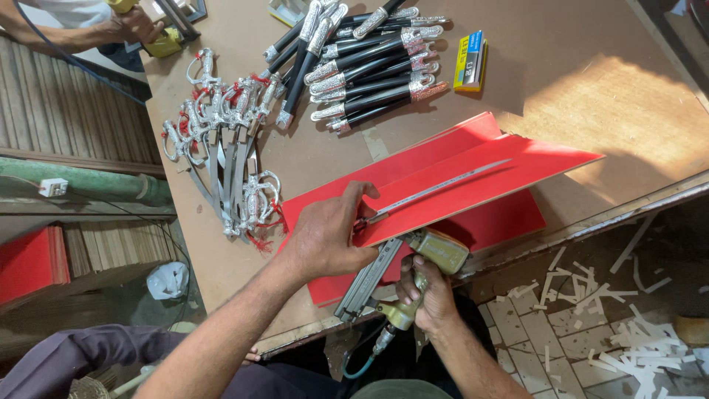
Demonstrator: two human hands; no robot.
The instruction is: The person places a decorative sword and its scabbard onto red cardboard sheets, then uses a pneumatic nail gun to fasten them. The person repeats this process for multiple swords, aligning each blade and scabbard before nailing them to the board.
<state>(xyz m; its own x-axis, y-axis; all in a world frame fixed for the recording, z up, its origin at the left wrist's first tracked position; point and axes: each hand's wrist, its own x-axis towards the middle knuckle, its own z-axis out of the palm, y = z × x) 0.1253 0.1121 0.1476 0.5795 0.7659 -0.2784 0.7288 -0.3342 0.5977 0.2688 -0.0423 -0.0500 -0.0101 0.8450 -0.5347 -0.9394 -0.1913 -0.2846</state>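
Fingers [360,198] of left hand [325,233] pinch blade [443,186] pointing up-right; right hand [432,295] grips nail gun [413,270].

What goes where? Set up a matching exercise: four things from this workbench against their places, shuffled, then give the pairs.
Things:
1. nail gun
2. thin blade
3. yellow box
4. black sheaths

Places:
A. beside the sheaths, far side of the table
B. in the right hand, under the red board
C. piled at the table's far end
D. flat on the red board, pinned by the left hand

Pairs: 1-B, 2-D, 3-A, 4-C
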